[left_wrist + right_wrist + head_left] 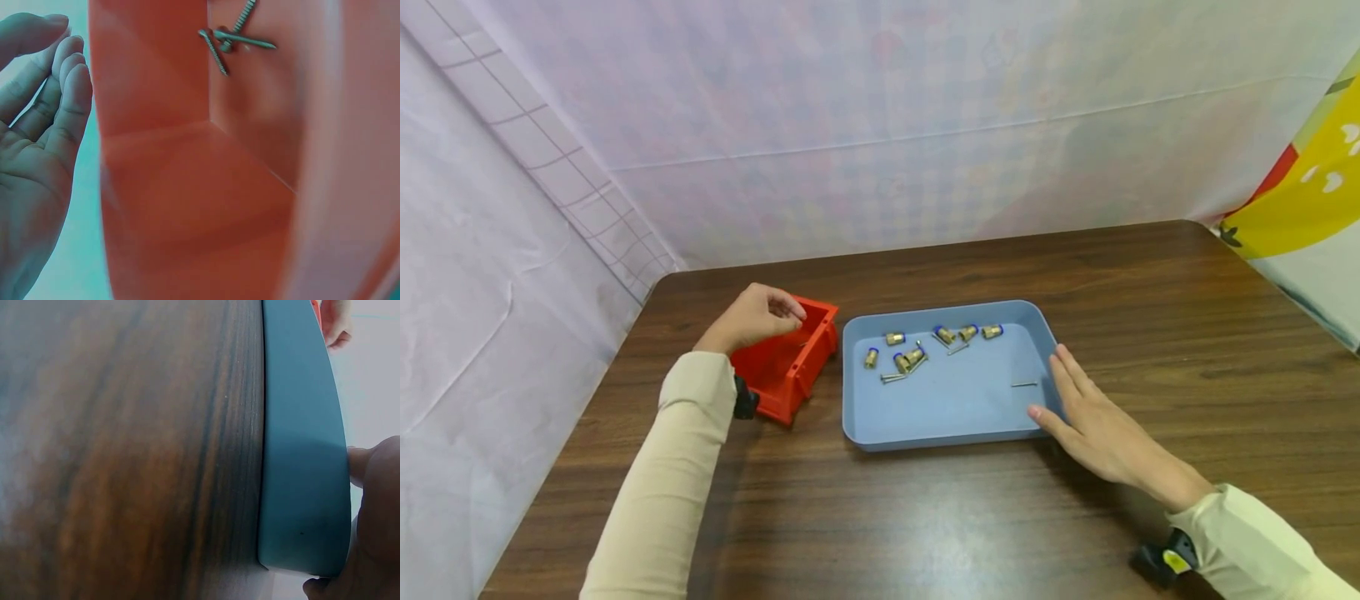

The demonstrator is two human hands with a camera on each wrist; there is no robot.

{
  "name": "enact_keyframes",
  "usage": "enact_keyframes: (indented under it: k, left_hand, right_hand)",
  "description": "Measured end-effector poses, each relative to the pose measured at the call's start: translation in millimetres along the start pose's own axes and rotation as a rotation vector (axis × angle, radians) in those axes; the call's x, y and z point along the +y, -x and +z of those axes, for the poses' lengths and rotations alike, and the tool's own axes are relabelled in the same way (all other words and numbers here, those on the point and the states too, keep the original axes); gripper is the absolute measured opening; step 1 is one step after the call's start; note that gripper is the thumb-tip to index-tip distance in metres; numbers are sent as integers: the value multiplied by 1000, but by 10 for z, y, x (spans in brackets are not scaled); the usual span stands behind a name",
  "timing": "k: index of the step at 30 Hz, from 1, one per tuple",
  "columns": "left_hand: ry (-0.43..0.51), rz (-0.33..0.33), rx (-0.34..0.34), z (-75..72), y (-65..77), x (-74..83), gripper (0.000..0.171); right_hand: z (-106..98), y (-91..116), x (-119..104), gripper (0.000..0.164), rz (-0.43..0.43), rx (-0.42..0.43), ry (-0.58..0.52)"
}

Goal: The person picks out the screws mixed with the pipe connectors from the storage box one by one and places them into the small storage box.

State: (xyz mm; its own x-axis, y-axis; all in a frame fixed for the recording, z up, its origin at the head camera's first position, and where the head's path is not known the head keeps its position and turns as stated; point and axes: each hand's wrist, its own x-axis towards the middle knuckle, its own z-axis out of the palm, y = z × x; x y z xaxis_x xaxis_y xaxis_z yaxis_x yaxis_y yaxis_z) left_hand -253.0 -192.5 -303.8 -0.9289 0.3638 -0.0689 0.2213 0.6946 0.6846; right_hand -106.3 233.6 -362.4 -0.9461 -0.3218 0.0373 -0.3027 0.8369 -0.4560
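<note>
Over the far left side of a red plastic bin (775, 387) hovers my left hand (752, 315), its fingers loosely bent with nothing visible between them. Inside the bin, the left wrist view shows a small group of screws (215, 53). My right hand (1097, 425) rests at the right end of a blue-grey tray (940, 417), fingers straight along the rim and thumb over the near right corner. Several brass fittings with blue rings (992, 332) lie in the tray's far half, mixed with several screws (893, 377). A single screw (1024, 384) lies apart, near the right hand.
Bin and tray stand side by side on a dark wood table (910, 517), a narrow gap between them. White patterned cloth (880, 150) hangs behind the table and along its left side. A yellow printed cloth (1300, 200) hangs at the far right.
</note>
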Motion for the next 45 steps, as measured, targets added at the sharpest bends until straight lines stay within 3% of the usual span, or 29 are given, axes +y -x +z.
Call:
enact_keyframes:
  k: [13, 23, 28, 36, 45]
  left_hand:
    - [22, 101, -26, 25, -169, 567, 18]
    - [76, 193, -73, 353, -419, 920, 16]
    - [78, 211, -94, 565, -511, 960, 17]
    - [66, 214, -157, 886, -672, 885, 14]
    - [1, 217, -204, 1089, -769, 902, 16]
  right_hand:
    - [9, 3, 2, 80, -6, 6, -6]
    - [-7, 17, 0, 81, 5, 12, -5]
    - [-1, 24, -15, 81, 7, 18, -6]
    - [19, 40, -31, 80, 4, 24, -3]
    - [2, 44, -27, 80, 2, 34, 12]
